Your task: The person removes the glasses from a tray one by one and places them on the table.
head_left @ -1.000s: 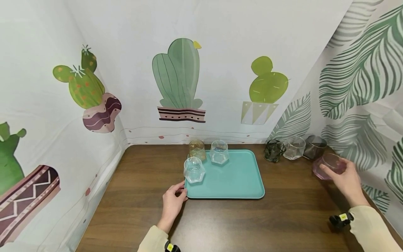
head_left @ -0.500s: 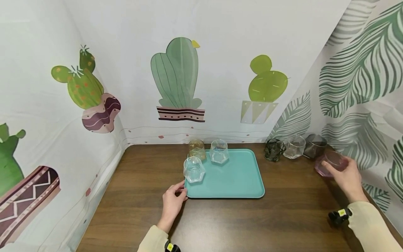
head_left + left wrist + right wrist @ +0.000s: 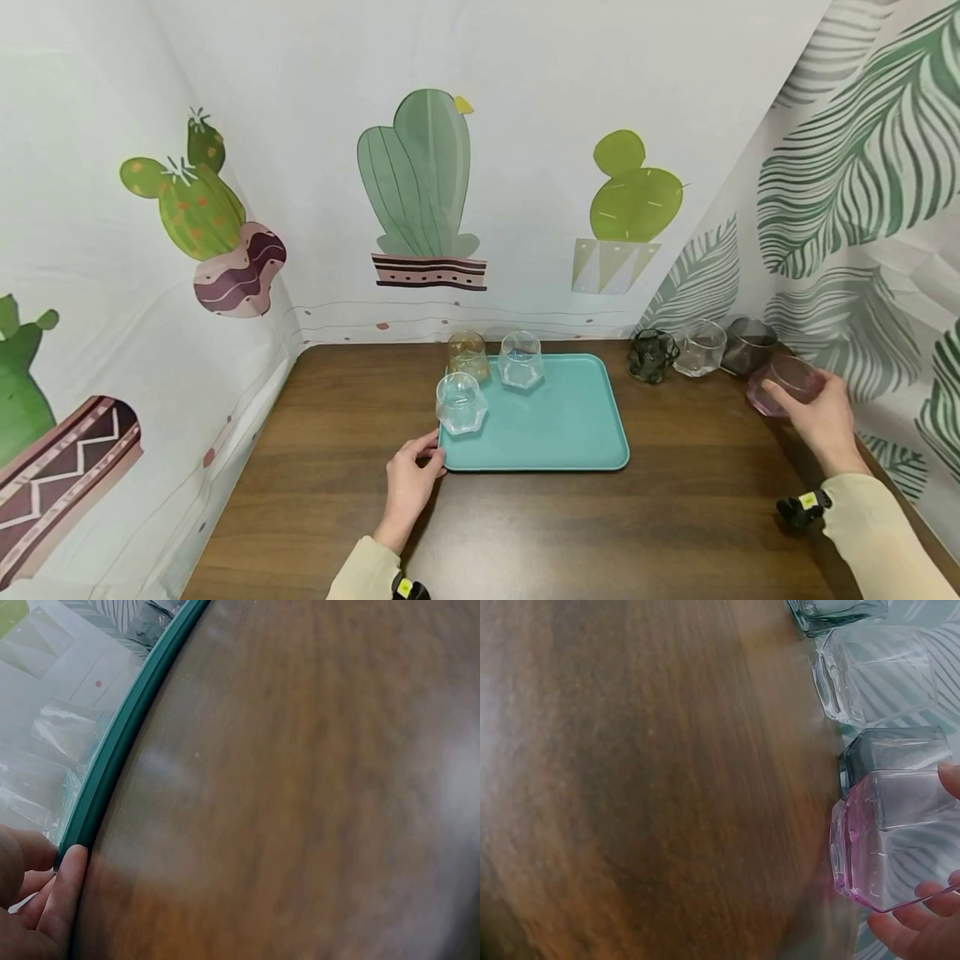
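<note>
Nearest the front edge of the bench (image 3: 600, 533), left of its middle, the left hand (image 3: 412, 479) pinches the near left corner of the teal tray (image 3: 555, 425); a light, steady hold should be enough to stop it sliding without rocking the front clear glass (image 3: 461, 407) just above that corner. Farther out, close to the bench's right edge, the right hand (image 3: 823, 421) is closed round the pink glass (image 3: 786, 379), thumb on one side and fingers on the other; whether its base is off the wood cannot be told. A firm but gentle squeeze low on the wall suits smooth glass, and it is best drawn toward the front edge first, since the smoky glass (image 3: 750, 346) sits just behind it. Beyond, toward the far right corner, the plain glass (image 3: 701, 350) and dark wavy glass (image 3: 653, 357) crowd the far edge, so sideways swings there risk a knock. The rear clear glass (image 3: 521, 360) and amber glass (image 3: 468, 354) stand at the tray's far side, along the bench's far edge.
</note>
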The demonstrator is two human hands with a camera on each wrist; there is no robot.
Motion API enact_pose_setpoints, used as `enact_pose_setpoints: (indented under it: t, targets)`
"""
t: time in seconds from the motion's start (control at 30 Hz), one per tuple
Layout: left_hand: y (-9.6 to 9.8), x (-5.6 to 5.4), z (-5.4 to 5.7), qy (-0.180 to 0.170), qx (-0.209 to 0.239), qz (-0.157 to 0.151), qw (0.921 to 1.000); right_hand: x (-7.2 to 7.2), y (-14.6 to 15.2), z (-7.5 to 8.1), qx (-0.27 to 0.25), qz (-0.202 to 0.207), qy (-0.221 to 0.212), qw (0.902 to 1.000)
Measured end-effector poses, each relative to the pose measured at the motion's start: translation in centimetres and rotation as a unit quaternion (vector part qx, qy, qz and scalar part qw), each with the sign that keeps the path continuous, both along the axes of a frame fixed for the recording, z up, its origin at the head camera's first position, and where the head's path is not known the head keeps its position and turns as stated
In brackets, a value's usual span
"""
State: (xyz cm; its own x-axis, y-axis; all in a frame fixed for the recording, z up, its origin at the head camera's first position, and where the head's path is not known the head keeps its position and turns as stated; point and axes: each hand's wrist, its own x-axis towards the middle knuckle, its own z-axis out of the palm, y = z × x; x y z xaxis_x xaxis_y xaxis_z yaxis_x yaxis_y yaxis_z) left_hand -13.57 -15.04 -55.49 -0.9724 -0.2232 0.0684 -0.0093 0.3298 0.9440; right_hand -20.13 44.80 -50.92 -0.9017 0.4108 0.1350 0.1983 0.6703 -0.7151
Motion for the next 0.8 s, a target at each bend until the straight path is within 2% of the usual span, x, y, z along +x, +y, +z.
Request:
enact_pose_setpoints:
  t: [0.43,0.57,0.8]
  targets:
    - [0.2,0.2,0.1,-0.002,-0.002,0.001,1.0,0.1,-0.1,0.2,-0.011,0.006,0.001,0.9999]
    - [0.1,0.2,0.1,-0.001,-0.002,0.0,1.0,0.5,-0.3,0.1,-0.019,0.01,0.01,0.9997]
    - [0.1,0.2,0.3,0.002,0.0,0.001,1.0,1.7,-0.8,0.0,-0.053,-0.017,0.007,0.9984]
